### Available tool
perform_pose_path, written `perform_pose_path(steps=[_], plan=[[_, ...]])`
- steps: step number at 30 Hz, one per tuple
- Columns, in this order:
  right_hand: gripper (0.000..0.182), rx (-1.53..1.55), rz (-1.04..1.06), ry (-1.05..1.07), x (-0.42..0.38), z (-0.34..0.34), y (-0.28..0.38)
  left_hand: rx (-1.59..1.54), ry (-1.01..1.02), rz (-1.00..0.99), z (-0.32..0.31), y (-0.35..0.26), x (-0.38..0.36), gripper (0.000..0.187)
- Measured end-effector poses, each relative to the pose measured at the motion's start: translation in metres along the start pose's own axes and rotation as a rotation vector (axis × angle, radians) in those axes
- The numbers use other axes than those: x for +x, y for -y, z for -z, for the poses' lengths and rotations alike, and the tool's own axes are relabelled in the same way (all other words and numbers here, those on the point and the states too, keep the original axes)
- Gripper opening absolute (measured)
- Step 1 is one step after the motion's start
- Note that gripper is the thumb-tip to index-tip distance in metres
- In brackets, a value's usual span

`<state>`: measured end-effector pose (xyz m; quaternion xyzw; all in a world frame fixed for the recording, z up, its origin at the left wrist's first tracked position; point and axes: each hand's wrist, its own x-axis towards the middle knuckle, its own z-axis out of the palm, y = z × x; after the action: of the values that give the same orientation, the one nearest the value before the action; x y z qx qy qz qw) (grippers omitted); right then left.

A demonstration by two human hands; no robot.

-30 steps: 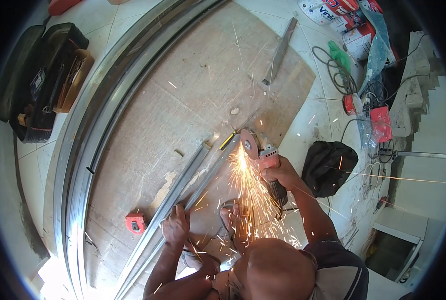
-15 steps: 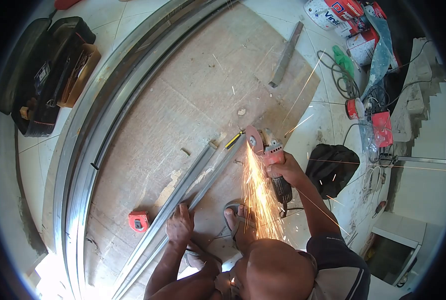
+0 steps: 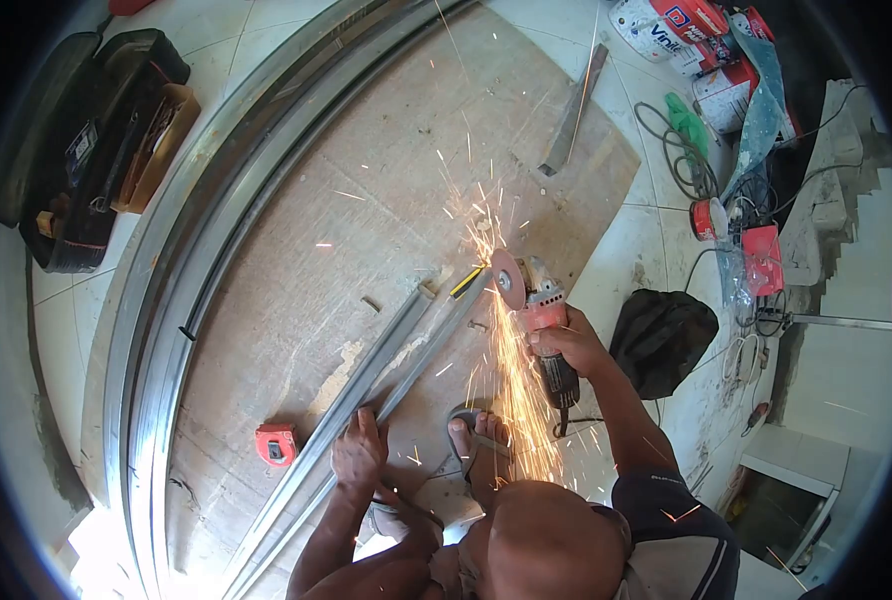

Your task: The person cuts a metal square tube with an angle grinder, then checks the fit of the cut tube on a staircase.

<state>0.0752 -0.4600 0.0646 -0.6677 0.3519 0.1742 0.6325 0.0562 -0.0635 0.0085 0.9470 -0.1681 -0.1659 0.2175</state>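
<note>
The right hand (image 3: pixel 564 340) is clamped around the angle grinder (image 3: pixel 538 305), whose disc bites the far end of the metal channel (image 3: pixel 406 360) (sparks flying, cut seemingly unfinished), while the left hand (image 3: pixel 359 450) presses flat on it, with open plywood board (image 3: pixel 386 180) beyond and tiled floor to the right.
</note>
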Motion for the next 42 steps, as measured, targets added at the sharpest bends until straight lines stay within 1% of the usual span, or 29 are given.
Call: perform_pose_path(steps=[2,4,5,7,16,19,22,24,26,29,31,32,34,37,40,42], plan=[[0.046,0.021,-0.022,-0.014,0.002,-0.002,-0.001,0.0,-0.01,0.0,0.0,0.0,0.0,0.034],[0.045,0.009,0.092,0.001,0.005,-0.002,-0.005,0.0,-0.021,-0.001,0.002,-0.002,0.001,0.034],[0.045,0.009,0.091,0.002,0.004,-0.001,-0.007,-0.006,0.004,0.014,0.004,-0.003,0.001,0.034],[0.046,0.018,-0.007,-0.002,-0.004,-0.005,0.007,-0.013,0.028,0.028,0.005,-0.003,0.001,0.034],[0.047,0.005,0.04,0.008,0.001,-0.002,-0.002,-0.006,0.014,0.02,0.005,-0.003,0.002,0.031],[0.047,0.024,0.018,0.041,0.009,0.002,-0.008,-0.014,-0.02,0.016,0.005,-0.004,0.002,0.031],[0.046,0.024,0.007,0.035,0.007,-0.001,0.001,-0.038,-0.073,0.003,0.003,-0.003,0.002,0.031],[0.046,0.049,0.001,0.044,0.005,-0.002,0.004,-0.026,0.025,0.047,0.005,-0.003,0.001,0.031],[0.045,0.075,-0.007,0.052,0.006,-0.001,0.002,-0.043,0.035,0.049,0.001,0.0,0.001,0.032],[0.047,-0.005,0.002,0.001,0.009,0.0,0.0,-0.044,0.025,0.037,0.001,-0.001,0.0,0.033],[0.048,-0.131,-0.004,-0.03,0.006,-0.005,0.011,-0.03,0.003,0.025,0.004,-0.003,0.002,0.034],[0.048,-0.131,-0.004,-0.03,0.007,-0.004,0.007,-0.039,0.02,0.041,0.005,-0.004,0.002,0.034],[0.048,0.042,0.104,0.016,0.009,-0.005,-0.002,-0.047,0.037,0.058,0.006,-0.004,0.002,0.034],[0.046,-0.038,0.049,0.015,0.004,-0.005,-0.001,-0.056,0.027,0.052,0.005,-0.003,0.002,0.033],[0.045,0.034,0.029,0.013,0.003,-0.007,-0.01,-0.053,0.006,0.039,0.004,-0.001,0.003,0.032],[0.045,0.015,0.047,-0.009,0.0,-0.01,-0.013,-0.064,0.053,0.04,0.003,0.003,0.003,0.032]])
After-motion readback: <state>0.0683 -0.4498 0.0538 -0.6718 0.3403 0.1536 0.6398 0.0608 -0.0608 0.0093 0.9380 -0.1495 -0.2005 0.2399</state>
